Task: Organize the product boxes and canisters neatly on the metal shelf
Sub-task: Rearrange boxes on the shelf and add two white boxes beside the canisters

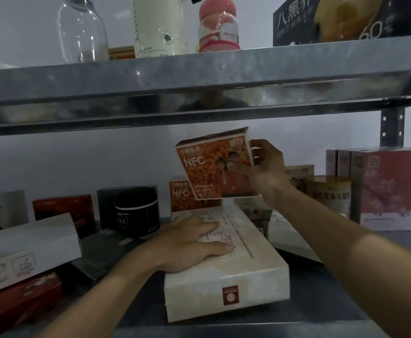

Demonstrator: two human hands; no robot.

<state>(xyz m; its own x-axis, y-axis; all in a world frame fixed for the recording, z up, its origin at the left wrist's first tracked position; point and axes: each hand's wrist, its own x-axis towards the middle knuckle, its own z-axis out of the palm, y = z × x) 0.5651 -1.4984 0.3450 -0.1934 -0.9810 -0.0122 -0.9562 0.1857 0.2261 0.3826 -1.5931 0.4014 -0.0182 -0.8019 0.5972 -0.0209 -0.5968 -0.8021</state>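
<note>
Orange NFC box [215,164], tilted and lifted clear of the metal shelf [321,289], sits in your right hand [265,164], fingers curled round its right edge, thumb on the front. Your left hand [190,242] lies flat, fingers straight, on the long white box [236,276] at 6 o'clock below it. A black canister [137,211] stands at 10 o'clock of that hand

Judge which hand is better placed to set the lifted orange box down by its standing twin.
Right, probably. The right hand grips the lifted orange box, tilted in the air in front of its standing twin. The left hand lies flat on the large white box, gripping nothing.
</note>
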